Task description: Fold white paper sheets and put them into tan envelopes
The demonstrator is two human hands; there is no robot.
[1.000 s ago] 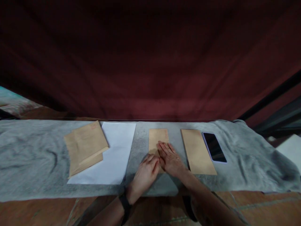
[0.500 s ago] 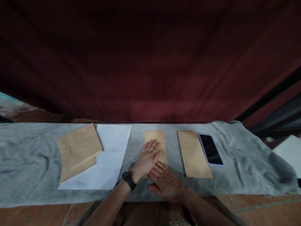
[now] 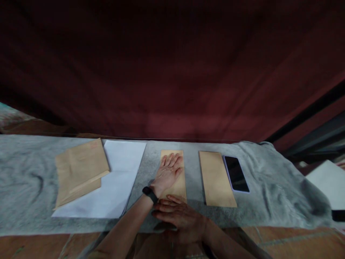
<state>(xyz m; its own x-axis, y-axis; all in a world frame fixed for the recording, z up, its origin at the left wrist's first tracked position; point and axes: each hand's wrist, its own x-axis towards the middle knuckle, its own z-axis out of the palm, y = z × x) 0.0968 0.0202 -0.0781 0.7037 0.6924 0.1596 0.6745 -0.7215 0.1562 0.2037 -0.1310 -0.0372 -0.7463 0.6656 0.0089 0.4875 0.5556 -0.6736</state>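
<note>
A narrow brown envelope (image 3: 180,185) lies lengthwise on the grey cloth (image 3: 24,172) in front of me. My left hand (image 3: 168,173), with a black band on its wrist, lies flat on the envelope's far half, fingers stretched out together. My right hand (image 3: 179,216) rests flat at the envelope's near end, fingers pointing left, partly over the cloth's front edge. Neither hand grips anything.
A second brown envelope (image 3: 216,178) lies to the right, with a dark phone (image 3: 236,173) beside it. To the left, a stack of brown envelopes (image 3: 78,171) lies on white paper sheets (image 3: 113,187). A dark red curtain (image 3: 172,72) hangs behind. Another white sheet (image 3: 327,181) shows at far right.
My left hand slid up the envelope from its near end to its far half. My right hand drew back from the far part to the near end.
</note>
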